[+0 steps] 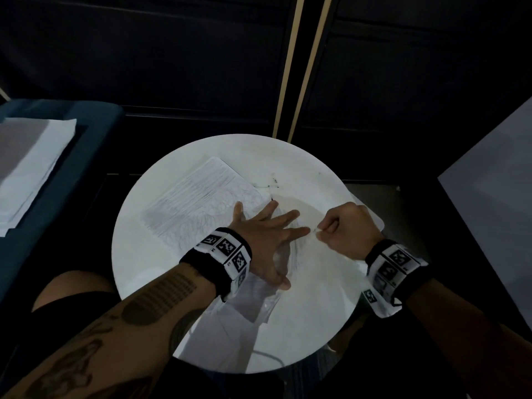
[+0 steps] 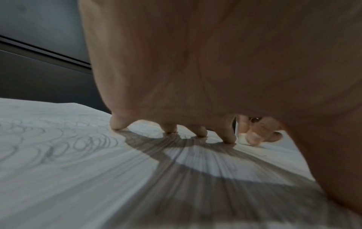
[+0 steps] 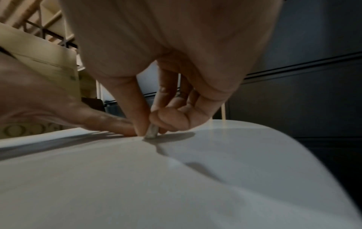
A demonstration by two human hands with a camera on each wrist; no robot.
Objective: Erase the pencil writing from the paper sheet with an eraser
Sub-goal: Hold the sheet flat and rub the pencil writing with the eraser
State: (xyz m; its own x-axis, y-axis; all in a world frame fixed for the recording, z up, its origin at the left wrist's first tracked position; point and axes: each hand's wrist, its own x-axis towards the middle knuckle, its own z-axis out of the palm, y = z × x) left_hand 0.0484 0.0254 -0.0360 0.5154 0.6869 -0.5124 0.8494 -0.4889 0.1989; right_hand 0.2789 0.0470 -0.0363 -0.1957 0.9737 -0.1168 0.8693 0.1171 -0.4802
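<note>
Eraser [image 3: 151, 132] pinched in right hand [image 1: 347, 230] grip on paper sheet [image 1: 201, 203], left hand [image 1: 266, 237] flat, fingers spread.

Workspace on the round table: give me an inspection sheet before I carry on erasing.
Surface: round white table, with dark specks toward its far side.
Job's things: paper sheet covered in pencil lines and loops, flat on the table; small white eraser tip-down on the paper.
Clutter: a further sheet sticks out under the left wrist at the near edge.
Grips: left hand spread flat, fingertips pressing the paper; right hand pinches the eraser between thumb and fingers.
Cables: one thin pale cord crosses the table's near edge.
Surroundings: stack of papers on a blue seat to the left; dark panels behind; grey surface to the right.
</note>
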